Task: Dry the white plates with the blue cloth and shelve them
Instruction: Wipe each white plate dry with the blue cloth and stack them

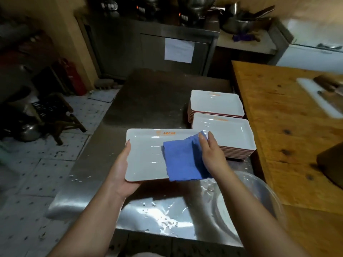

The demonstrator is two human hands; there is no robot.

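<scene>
A: Item one?

B: White rectangular plate (146,154), shallow, orange printed mark on its far rim. Held off the wet stainless-steel surface (148,101), roughly level.

A: Held how?

B: Left hand (120,175) grips the plate's near-left corner and left edge, fingers curled under, thumb along the rim. Right hand (211,153) lies on the folded blue cloth (182,160), fingers nearly straight, pressing it onto the plate's right end. The two hands are apart, one at each end of the plate.

A: Cloth position?

B: Covers the right third of the plate and hangs over its near edge.

A: Item two?

B: Near stack of white rectangular plates (226,134), red-edged rims showing down its side, standing on the surface just right of the held plate. Item three: far stack of white rectangular plates (216,102), directly behind it and touching or nearly so; I cannot tell which.

A: Other stock?

B: Round clear-rimmed metal basin (259,193) at the near right, beneath the right forearm; contents unclear. Water droplets on the surface near the front edge. Orange-brown wooden tabletop (278,117) adjoining on the right, carrying a white cutting board (319,97) with a wooden-handled utensil, blurred. Steel cabinet (130,43) at the back with a white paper sheet (179,50) on its door. Red cylinder (74,76) on the tiled floor at left.
</scene>
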